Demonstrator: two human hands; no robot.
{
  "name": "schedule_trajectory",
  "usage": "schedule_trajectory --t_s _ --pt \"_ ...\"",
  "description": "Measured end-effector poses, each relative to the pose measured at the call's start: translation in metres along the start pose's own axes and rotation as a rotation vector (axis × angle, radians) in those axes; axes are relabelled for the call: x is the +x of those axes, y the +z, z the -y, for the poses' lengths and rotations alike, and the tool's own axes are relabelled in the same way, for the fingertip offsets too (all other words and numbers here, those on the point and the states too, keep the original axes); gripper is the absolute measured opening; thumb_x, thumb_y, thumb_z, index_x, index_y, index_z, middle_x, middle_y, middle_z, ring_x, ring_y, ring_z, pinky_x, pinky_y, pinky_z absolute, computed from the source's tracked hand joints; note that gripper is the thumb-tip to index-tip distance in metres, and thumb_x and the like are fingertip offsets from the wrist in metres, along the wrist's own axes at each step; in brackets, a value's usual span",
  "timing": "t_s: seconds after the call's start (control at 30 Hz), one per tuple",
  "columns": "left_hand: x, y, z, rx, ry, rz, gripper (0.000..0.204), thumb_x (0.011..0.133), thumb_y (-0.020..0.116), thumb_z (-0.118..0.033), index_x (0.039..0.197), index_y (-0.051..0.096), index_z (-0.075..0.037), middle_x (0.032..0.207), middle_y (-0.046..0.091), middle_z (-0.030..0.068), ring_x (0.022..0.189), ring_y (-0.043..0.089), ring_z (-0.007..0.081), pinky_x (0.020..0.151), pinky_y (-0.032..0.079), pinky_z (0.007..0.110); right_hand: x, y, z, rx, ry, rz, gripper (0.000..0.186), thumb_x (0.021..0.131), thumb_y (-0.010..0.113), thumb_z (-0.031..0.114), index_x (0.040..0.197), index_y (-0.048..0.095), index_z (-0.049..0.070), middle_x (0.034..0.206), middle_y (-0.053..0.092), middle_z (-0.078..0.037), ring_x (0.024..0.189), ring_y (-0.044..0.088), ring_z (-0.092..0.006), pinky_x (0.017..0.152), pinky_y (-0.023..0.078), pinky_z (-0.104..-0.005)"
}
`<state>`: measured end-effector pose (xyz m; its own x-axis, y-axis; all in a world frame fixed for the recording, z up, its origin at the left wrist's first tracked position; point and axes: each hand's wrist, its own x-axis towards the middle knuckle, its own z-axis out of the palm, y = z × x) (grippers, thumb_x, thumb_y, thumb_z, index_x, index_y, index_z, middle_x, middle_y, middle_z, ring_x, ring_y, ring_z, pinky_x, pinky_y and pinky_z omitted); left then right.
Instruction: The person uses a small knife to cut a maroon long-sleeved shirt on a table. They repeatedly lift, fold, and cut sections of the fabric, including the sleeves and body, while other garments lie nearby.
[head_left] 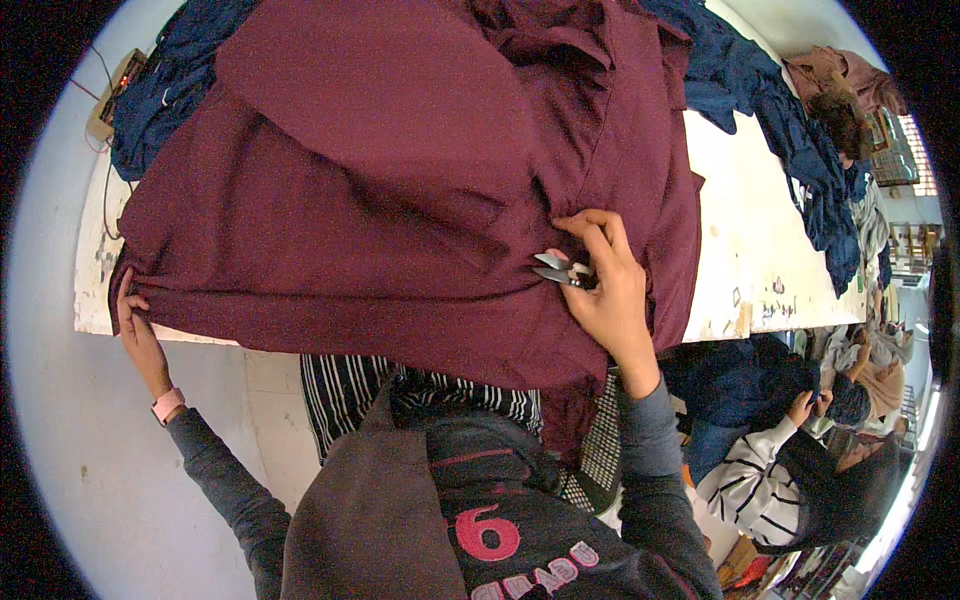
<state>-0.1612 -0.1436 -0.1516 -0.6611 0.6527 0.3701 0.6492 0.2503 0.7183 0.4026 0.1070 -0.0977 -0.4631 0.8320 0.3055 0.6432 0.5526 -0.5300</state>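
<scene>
A large maroon garment [370, 120] lies spread over the cream worktable [750, 230], its folded lower band running along the near edge. At the garment's left end, my left hand [140, 320] grips the edge with bent fingers, a pink band on its wrist. My right hand [610, 300] holds small metal snips [555, 270] in the palm, blades pointing left over the cloth, while its forefinger reaches up to touch a crease at the garment's right part.
Navy cloth lies at the back left [170, 80] and right [820, 200]. A small device with wires [125, 85] sits at the far left. At the lower right, a co-worker in striped sleeves [760, 480] handles dark fabric [730, 400]; more heaped clothes [840, 70] stand behind.
</scene>
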Motion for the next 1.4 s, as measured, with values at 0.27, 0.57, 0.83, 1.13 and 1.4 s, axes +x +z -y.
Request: schedule_trajectory --t_s 0.27,0.57,0.83,1.13,1.4 --pt "-0.005 0.001 -0.008 0.046 0.052 0.079 0.020 0.096 0.037 -0.001 0.101 0.057 -0.002 0.153 0.054 0.0111 0.114 0.055 0.0194 0.105 0.039 0.030 0.009 -0.004 -0.021 -0.092 -0.090 -0.021 0.027 0.088 0.075 0.020 0.114 0.069 0.015 0.116 0.062 -0.007 0.092 0.071 -0.0330 0.073 0.058 -0.0411" --pt "-0.066 0.040 -0.073 0.286 0.335 0.230 0.047 0.102 0.042 -0.037 0.135 0.061 -0.010 0.157 0.050 0.0103 0.144 0.045 0.0356 0.120 0.026 0.054 0.036 -0.070 -0.123 -0.508 -0.133 0.029 0.049 0.076 0.075 0.008 0.123 0.067 0.014 0.124 0.064 -0.007 0.102 0.069 -0.0337 0.083 0.057 -0.0404" --pt "-0.071 0.048 -0.079 0.422 0.453 0.180 0.072 0.092 0.052 -0.063 0.142 0.059 -0.012 0.158 0.048 0.0104 0.145 0.043 0.0324 0.119 0.025 0.052 -0.041 -0.064 -0.004 -0.044 0.239 -0.076 0.031 0.090 0.079 0.028 0.099 0.059 0.006 0.080 0.067 -0.010 0.073 0.066 -0.0228 0.068 0.052 -0.0371" --pt "-0.070 0.049 -0.075 0.436 0.469 0.169 0.071 0.091 0.055 -0.061 0.142 0.058 -0.012 0.158 0.048 0.0103 0.146 0.042 0.0310 0.120 0.024 0.052 -0.062 -0.044 0.014 -0.260 0.293 0.050 0.036 0.093 0.073 0.042 0.086 0.061 0.009 0.061 0.064 -0.014 0.055 0.065 -0.0374 0.050 0.046 -0.0467" --pt "-0.070 0.048 -0.076 0.442 0.464 0.163 0.071 0.091 0.054 -0.063 0.142 0.059 -0.014 0.158 0.049 0.0095 0.144 0.044 0.0320 0.119 0.026 0.052 -0.060 -0.033 0.020 -0.248 0.263 0.020 0.031 0.093 0.074 0.035 0.084 0.062 0.009 0.063 0.066 -0.012 0.055 0.066 -0.0345 0.050 0.047 -0.0446"
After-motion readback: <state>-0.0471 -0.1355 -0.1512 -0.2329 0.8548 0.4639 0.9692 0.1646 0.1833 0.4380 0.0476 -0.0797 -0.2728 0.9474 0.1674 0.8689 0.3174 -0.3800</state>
